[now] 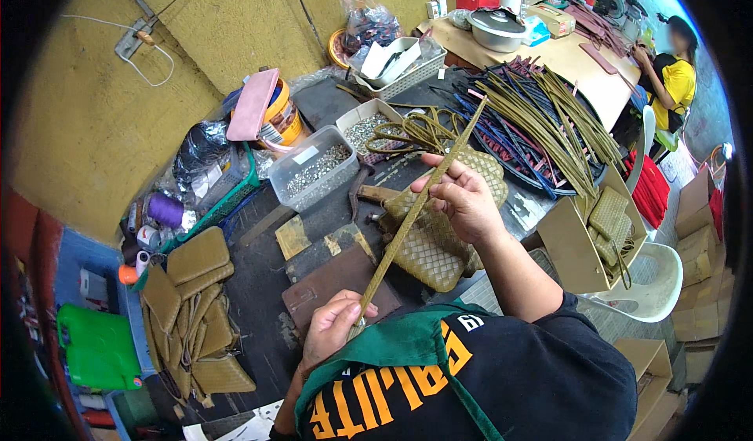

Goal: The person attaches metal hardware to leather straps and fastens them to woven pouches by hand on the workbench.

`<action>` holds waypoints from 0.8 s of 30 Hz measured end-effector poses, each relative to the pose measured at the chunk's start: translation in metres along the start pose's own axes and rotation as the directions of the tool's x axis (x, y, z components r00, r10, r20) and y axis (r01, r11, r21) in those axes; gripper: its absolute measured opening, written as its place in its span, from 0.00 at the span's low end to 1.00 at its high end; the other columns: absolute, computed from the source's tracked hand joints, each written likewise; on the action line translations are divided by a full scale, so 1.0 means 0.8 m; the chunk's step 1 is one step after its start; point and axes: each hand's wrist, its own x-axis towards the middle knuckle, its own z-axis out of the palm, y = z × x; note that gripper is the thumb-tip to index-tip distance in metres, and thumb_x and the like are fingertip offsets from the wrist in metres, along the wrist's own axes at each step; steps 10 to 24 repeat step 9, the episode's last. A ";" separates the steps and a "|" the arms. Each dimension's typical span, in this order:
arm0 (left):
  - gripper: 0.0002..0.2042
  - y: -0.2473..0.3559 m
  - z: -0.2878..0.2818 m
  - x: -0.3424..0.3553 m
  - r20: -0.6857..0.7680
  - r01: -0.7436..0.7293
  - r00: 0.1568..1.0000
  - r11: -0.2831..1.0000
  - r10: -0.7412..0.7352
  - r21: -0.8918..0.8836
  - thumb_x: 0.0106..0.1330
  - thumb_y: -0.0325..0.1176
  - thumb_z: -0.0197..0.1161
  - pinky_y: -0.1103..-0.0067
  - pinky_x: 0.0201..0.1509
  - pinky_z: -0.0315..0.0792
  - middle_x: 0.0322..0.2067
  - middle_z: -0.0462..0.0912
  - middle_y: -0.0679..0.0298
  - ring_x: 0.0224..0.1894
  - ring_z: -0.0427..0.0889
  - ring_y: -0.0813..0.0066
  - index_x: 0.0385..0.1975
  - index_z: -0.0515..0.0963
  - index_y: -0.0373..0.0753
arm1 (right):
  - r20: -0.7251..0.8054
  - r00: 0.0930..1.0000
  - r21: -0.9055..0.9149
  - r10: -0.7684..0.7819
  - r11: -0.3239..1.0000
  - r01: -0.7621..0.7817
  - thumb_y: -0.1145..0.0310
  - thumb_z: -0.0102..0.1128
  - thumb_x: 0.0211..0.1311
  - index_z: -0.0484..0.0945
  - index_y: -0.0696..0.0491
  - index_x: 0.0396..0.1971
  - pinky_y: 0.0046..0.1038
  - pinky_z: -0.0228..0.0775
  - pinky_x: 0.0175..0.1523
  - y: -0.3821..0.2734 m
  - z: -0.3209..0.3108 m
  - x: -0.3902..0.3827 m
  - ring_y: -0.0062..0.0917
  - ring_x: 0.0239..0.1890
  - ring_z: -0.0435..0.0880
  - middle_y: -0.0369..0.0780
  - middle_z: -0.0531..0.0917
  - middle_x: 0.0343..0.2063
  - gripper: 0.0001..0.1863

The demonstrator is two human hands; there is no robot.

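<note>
Above the worktop's (259, 284) near edge, a woven strap (408, 221) is held clamped between left hand (333, 327) and right hand (463, 202); its attachment to the woven pouch (431, 256) seems not yet done.

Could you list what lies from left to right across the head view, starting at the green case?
Green case → stack of olive woven pouches → left hand gripping the woven strap → right hand → cardboard box of pouches → white plastic chair.
</note>
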 end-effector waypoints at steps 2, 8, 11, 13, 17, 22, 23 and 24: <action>0.11 0.002 0.001 0.000 0.003 0.004 1.000 1.000 -0.004 0.008 0.60 0.28 0.44 0.81 0.41 0.64 0.28 0.71 0.60 0.34 0.71 0.76 0.26 0.73 0.28 | 0.011 1.000 0.000 0.012 1.000 -0.012 0.82 0.43 0.47 0.60 0.60 0.49 0.11 0.63 0.27 -0.001 -0.001 -0.001 0.16 0.29 0.73 0.42 0.76 0.30 0.24; 0.11 0.002 0.002 0.000 0.002 0.025 1.000 0.999 -0.025 0.020 0.60 0.28 0.44 0.79 0.43 0.64 0.29 0.71 0.59 0.35 0.71 0.73 0.26 0.73 0.27 | 0.023 0.999 0.018 0.042 0.999 -0.043 0.78 0.46 0.48 0.58 0.60 0.49 0.11 0.59 0.27 0.001 -0.007 0.000 0.14 0.26 0.71 0.41 0.77 0.30 0.24; 0.12 0.002 0.001 0.000 0.007 0.025 1.000 0.999 -0.025 0.048 0.59 0.28 0.43 0.77 0.46 0.63 0.30 0.72 0.57 0.36 0.72 0.71 0.26 0.73 0.27 | 0.053 0.997 0.002 0.052 0.999 -0.052 0.77 0.48 0.48 0.58 0.59 0.50 0.11 0.60 0.28 0.001 -0.009 -0.001 0.14 0.26 0.71 0.41 0.77 0.31 0.25; 0.12 0.002 0.001 0.000 0.007 0.025 1.000 0.999 -0.025 0.048 0.59 0.28 0.43 0.77 0.46 0.63 0.30 0.72 0.57 0.36 0.72 0.71 0.26 0.73 0.27 | 0.053 0.997 0.002 0.052 0.999 -0.052 0.77 0.48 0.48 0.58 0.59 0.50 0.11 0.60 0.28 0.001 -0.009 -0.001 0.14 0.26 0.71 0.41 0.77 0.31 0.25; 0.12 0.002 0.001 0.000 0.007 0.025 1.000 0.999 -0.025 0.048 0.59 0.28 0.43 0.77 0.46 0.63 0.30 0.72 0.57 0.36 0.72 0.71 0.26 0.73 0.27 | 0.053 0.997 0.002 0.052 0.999 -0.052 0.77 0.48 0.48 0.58 0.59 0.50 0.11 0.60 0.28 0.001 -0.009 -0.001 0.14 0.26 0.71 0.41 0.77 0.31 0.25; 0.12 0.002 0.001 0.000 0.007 0.025 1.000 0.999 -0.025 0.048 0.59 0.28 0.43 0.77 0.46 0.63 0.30 0.72 0.57 0.36 0.72 0.71 0.26 0.73 0.27 | 0.053 0.997 0.002 0.052 0.999 -0.052 0.77 0.48 0.48 0.58 0.59 0.50 0.11 0.60 0.28 0.001 -0.009 -0.001 0.14 0.26 0.71 0.41 0.77 0.31 0.25; 0.12 0.002 0.001 0.000 0.007 0.025 1.000 0.999 -0.025 0.048 0.59 0.28 0.43 0.77 0.46 0.63 0.30 0.72 0.57 0.36 0.72 0.71 0.26 0.73 0.27 | 0.053 0.997 0.002 0.052 0.999 -0.052 0.77 0.48 0.48 0.58 0.59 0.50 0.11 0.60 0.28 0.001 -0.009 -0.001 0.14 0.26 0.71 0.41 0.77 0.31 0.25; 0.12 0.002 0.001 0.000 0.007 0.025 1.000 0.999 -0.025 0.048 0.59 0.28 0.43 0.77 0.46 0.63 0.30 0.72 0.57 0.36 0.72 0.71 0.26 0.73 0.27 | 0.053 0.997 0.002 0.052 0.999 -0.052 0.77 0.48 0.48 0.58 0.59 0.50 0.11 0.60 0.28 0.001 -0.009 -0.001 0.14 0.26 0.71 0.41 0.77 0.31 0.25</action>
